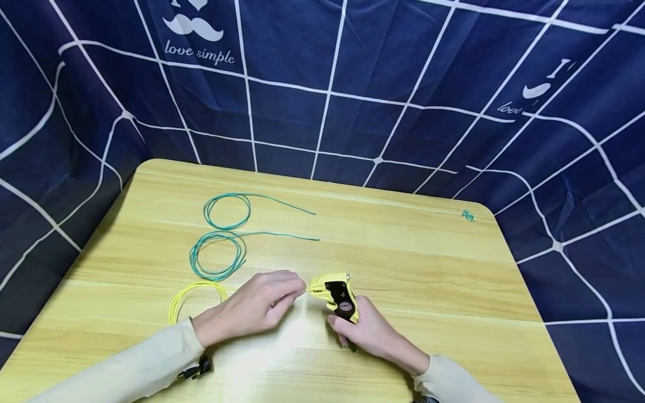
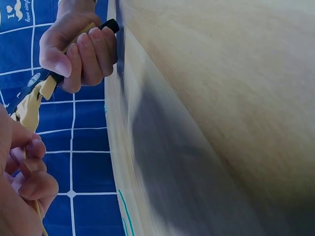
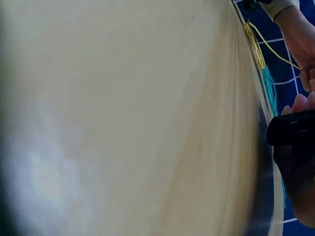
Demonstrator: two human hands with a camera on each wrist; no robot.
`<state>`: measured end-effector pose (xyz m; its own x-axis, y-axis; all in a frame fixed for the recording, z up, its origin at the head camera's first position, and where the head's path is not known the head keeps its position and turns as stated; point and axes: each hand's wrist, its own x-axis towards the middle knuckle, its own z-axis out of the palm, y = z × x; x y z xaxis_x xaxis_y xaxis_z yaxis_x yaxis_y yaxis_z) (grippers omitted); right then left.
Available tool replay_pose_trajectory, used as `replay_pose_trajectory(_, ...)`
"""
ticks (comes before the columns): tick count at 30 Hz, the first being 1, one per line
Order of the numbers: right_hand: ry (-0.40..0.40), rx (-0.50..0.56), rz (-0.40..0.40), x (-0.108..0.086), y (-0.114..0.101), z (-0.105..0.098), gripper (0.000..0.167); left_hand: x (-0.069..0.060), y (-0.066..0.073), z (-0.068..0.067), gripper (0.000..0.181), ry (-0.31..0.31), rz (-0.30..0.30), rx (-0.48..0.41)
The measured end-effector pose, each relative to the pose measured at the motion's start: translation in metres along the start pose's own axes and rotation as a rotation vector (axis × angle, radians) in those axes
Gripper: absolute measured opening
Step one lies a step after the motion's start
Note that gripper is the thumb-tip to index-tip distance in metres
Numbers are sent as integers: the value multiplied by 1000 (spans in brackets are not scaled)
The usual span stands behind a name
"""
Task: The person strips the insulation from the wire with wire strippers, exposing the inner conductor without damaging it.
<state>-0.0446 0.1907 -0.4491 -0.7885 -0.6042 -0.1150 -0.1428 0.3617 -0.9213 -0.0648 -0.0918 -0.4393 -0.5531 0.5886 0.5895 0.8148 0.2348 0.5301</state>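
Observation:
My left hand (image 1: 259,302) pinches a yellow wire (image 2: 38,212) between thumb and fingers, close to the nose of a wire stripper. Its coil (image 1: 174,307) lies on the table behind the left wrist. Around the handles of the yellow and black wire stripper (image 1: 340,292), my right hand (image 1: 372,331) keeps a curled grip, the tool held above the table with its nose pointing left. The fingertips of the left hand hide the wire's end, so I cannot tell whether it sits in the tool's mouth.
Two coils of teal wire lie further back, an upper coil (image 1: 205,210) and a lower coil (image 1: 193,258), their loose ends stretching right. Small teal scraps (image 1: 468,216) are heaped near the far right corner of the wooden table (image 1: 428,257). Dark blue checked cloth (image 1: 292,112) surrounds it.

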Motion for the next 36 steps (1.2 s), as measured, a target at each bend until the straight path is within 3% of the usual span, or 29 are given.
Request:
replay_pose_trajectory(29,51,61,74,-2,0,10,26,-1,0,2,29,-5,10,-10)
replay_pose_trajectory(36,82,73,104,-2,2,14,32,-2,-1,2,30,-9,5,-12)
